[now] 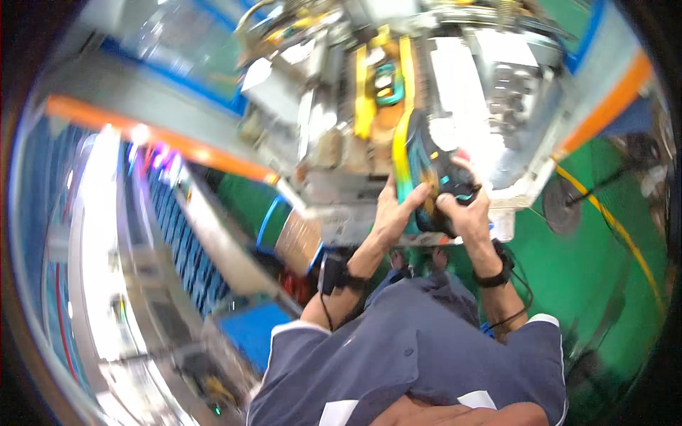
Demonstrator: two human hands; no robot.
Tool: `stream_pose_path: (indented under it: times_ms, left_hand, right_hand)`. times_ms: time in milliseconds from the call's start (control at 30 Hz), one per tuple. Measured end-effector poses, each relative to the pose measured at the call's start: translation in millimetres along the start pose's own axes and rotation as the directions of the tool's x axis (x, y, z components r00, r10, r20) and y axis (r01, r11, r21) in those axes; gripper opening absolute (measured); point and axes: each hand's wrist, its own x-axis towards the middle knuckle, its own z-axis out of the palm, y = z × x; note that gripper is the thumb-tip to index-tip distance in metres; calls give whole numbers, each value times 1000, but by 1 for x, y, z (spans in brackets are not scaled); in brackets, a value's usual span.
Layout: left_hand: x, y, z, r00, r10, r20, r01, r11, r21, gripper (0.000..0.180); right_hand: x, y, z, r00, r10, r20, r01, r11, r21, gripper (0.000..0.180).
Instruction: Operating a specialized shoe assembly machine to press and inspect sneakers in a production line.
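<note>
I grip a black, teal and yellow sports shoe (426, 170) with both hands, left hand (395, 213) and right hand (465, 213) steadying it at the grey metal machine's (497, 78) near edge.

Both hands (426, 209) grip a shoe (426, 170) hard against the crowded machine (455, 85); open green floor (590, 248) lies to the right, shelving (177, 234) crowds the left.
</note>
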Motion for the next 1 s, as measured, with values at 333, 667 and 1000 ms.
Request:
stream_pose_path:
  times_ms: [333,667,1000]
  left_hand:
    - [-23,-1,-21,855,-103,509,425,701,-573,76]
    - [-35,-3,-50,883,28,469,280,772,-571,79]
    - [-36,-17,-38,944,125,307,150,666,-731,75]
  right_hand:
    - [55,-243,-147,597,-762,-251,194,441,-876,36]
    - [148,-497,-294,131,-951,281,-262,-307,-915,55]
    - [127,-488,-260,7,-988,156,-111,-156,-981,48]
